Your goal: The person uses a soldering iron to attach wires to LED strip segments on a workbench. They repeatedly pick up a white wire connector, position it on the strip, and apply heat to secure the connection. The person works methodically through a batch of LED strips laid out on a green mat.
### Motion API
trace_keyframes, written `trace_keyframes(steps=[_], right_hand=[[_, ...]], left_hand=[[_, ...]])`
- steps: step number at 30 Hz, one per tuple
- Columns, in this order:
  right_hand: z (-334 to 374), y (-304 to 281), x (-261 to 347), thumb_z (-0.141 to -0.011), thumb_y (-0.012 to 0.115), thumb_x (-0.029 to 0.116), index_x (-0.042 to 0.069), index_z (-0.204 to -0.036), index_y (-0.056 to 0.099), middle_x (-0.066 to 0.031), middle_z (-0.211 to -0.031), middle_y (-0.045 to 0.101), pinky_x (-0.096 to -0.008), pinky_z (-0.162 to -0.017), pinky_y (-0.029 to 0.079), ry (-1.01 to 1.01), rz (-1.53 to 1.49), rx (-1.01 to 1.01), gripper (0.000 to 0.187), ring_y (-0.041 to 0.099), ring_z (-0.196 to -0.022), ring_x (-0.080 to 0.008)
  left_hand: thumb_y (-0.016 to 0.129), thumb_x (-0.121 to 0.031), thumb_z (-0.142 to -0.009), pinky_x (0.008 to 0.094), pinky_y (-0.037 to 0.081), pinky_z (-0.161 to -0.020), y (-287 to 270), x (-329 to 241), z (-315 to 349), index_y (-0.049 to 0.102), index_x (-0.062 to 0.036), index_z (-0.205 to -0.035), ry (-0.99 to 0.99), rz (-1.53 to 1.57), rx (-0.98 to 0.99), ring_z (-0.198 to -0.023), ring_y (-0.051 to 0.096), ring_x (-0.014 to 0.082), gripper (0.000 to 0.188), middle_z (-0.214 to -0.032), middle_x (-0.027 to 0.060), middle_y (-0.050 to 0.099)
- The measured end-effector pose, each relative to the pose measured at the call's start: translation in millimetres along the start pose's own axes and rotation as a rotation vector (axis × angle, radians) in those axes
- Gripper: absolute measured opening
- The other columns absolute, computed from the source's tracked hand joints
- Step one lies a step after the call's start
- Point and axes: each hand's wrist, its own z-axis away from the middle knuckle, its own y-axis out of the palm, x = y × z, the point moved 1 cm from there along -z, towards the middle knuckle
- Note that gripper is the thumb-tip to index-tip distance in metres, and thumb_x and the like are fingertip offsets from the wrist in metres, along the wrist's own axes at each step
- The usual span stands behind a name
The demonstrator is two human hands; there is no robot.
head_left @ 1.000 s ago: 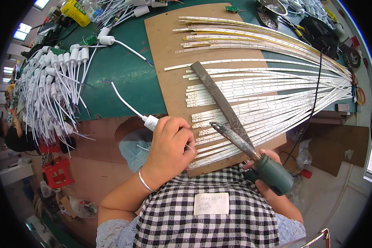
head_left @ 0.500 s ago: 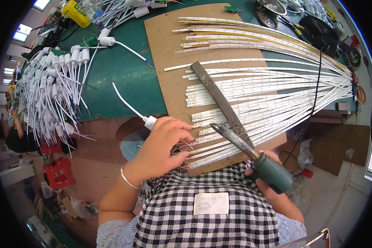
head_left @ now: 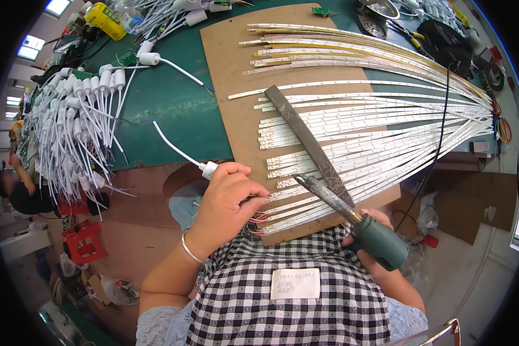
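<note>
While the thumb and forefinger tips of the left hand come close together at the left end of one strip, left of the frame's centre, I cannot tell whether they pinch a thin wire between them. The light strips fan across the centre and right of the frame, narrow, flat and white, dotted with small chips and tipped with brownish pads at their left ends; the upper ones show yellow edges, and all draw together at the far right. Thin red wires show by the lowest ends. A dark flat bar lies aslant over the strips, on a brown board. Right of lower centre, the right hand has its fingers wrapped around the dark green handle of a soldering iron, whose stained metal tip points to the upper left. Just beside the left hand sits a white cylindrical connector, its white cable curving toward the upper left. Similar connectors heap at the left.
</note>
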Motion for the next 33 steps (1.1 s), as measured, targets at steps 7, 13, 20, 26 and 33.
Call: trace_keyframes(steps=[7,13,20,26,33], right_hand=[[-6.3,3.1,-0.2,-0.094,0.053,0.026,-0.004,-0.111,0.055,-0.0147,-0.094,0.064,-0.031,-0.066,0.052,-0.091,0.104,0.018,0.035,0.064,-0.069,-0.0198],[-9.5,-1.3,7.4,-0.094,0.048,0.025,-0.008,-0.106,0.056,-0.021,-0.09,0.063,-0.0322,-0.042,0.045,0.07,0.099,0.192,0.036,0.06,-0.052,-0.0225],[1.1,-5.4,-2.2,-0.08,0.06,0.019,0.003,-0.089,0.065,-0.0105,-0.085,0.065,-0.0361,-0.071,0.049,0.279,0.038,0.138,0.019,0.063,-0.073,-0.0264],[-0.5,-6.2,-4.3,-0.079,0.06,0.014,0.003,-0.088,0.066,-0.01,-0.084,0.065,-0.0359,-0.07,0.05,0.171,0.125,0.171,0.015,0.063,-0.077,-0.0274],[-10.9,-6.4,-3.8,-0.093,0.042,0.003,-0.004,-0.117,0.045,-0.023,-0.096,0.061,-0.0283,-0.045,0.047,-0.155,0.13,0.364,0.026,0.061,-0.058,-0.0218]], left_hand=[[0.071,-0.002,-0.066,0.0405,0.043,-0.086,13.5,-2.2,1.8,0.061,-0.0071,-0.078,0.088,-0.121,-0.091,-0.101,0.051,0.0315,0.017,-0.08,0.004,0.06],[0.068,0.0,-0.065,0.0402,0.042,-0.088,12.6,-1.6,0.2,0.058,-0.0067,-0.077,0.137,-0.136,-0.072,-0.099,0.051,0.0324,0.017,-0.08,0.0053,0.056],[0.067,0.0,-0.065,0.0405,0.042,-0.09,11.2,-3.9,0.8,0.058,-0.0067,-0.078,0.122,-0.132,-0.048,-0.101,0.051,0.0327,0.017,-0.08,0.0056,0.055],[0.067,0.001,-0.064,0.0405,0.042,-0.09,11.0,-3.9,0.3,0.058,-0.0066,-0.079,0.135,-0.142,-0.052,-0.104,0.051,0.0335,0.019,-0.082,0.0066,0.055],[0.067,0.001,-0.064,0.04,0.044,-0.088,10.9,-5.6,-2.2,0.056,-0.0059,-0.077,0.141,-0.144,-0.054,-0.099,0.051,0.0331,0.018,-0.08,0.0073,0.055]])
